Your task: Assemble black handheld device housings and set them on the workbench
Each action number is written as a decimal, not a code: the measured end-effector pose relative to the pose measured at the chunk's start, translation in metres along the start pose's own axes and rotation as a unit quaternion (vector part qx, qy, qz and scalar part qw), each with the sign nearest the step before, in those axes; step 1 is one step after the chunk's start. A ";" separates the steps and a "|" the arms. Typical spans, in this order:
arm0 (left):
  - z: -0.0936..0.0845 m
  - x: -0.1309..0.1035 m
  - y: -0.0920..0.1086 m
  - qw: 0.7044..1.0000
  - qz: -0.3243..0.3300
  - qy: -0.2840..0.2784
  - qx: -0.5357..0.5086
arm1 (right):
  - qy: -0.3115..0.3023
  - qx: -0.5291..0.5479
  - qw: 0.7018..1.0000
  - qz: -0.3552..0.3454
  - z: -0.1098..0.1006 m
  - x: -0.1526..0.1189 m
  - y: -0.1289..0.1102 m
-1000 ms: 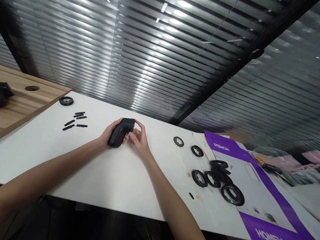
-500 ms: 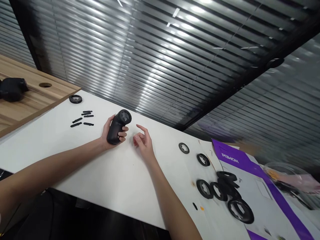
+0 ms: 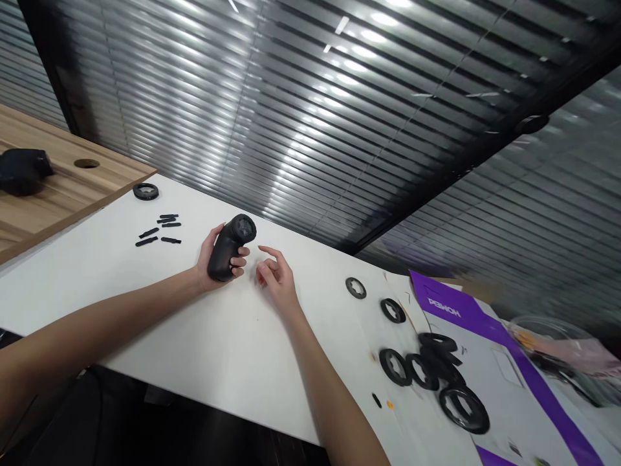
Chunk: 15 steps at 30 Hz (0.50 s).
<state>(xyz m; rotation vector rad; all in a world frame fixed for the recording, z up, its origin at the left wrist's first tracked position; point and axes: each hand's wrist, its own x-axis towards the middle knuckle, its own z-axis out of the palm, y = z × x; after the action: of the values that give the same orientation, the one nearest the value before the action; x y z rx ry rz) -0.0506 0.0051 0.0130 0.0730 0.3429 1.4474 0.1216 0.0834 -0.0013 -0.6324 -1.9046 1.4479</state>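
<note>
A black fabric shaver [image 3: 224, 254] with a round mesh head is tilted up in my left hand [image 3: 206, 262], whose fingers wrap round its body. The mesh faces right and towards me. Just right of it is my right hand [image 3: 277, 277], apart from the shaver. Its index finger stretches out to the left, while the other fingers curl loosely near the thumb. I see nothing in this hand, though the palm is hidden. Several thin black strips [image 3: 171, 240] lie on the white table [image 3: 204, 349] left of the shaver, with black rings [image 3: 145, 191] behind them.
Several black rings [image 3: 356, 288] with notched openings lie at the right, some heaped up [image 3: 464, 409]. Near them are a small black piece [image 3: 377, 400] and an orange one [image 3: 390, 404]. A purple-and-white box sheet [image 3: 504, 349] covers the right side. Another black device [image 3: 24, 171] rests on the wooden surface [image 3: 63, 207].
My right hand has shifted slightly left, its index finger closer to the shaver's head. My left hand keeps its hold, with the shaver's head turned slightly.
</note>
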 end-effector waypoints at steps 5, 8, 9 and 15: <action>-0.002 0.001 0.000 1.000 -0.001 -0.003 0.000 | 0.001 -0.001 1.000 -0.005 0.000 0.000 0.001; -0.001 0.000 0.000 1.000 -0.003 -0.002 0.002 | 0.003 -0.002 1.000 -0.005 0.000 0.000 0.001; 0.000 -0.001 0.000 1.000 -0.004 0.001 0.004 | 0.004 -0.001 1.000 -0.005 0.000 0.000 0.001; 0.009 -0.001 -0.004 0.996 -0.031 0.027 0.074 | 0.019 0.023 1.000 -0.004 0.002 0.002 0.002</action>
<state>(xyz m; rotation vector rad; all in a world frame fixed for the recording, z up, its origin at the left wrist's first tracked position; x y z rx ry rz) -0.0448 0.0051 0.0204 0.1423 0.4931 1.3633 0.1185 0.0842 -0.0033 -0.6253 -1.8368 1.4602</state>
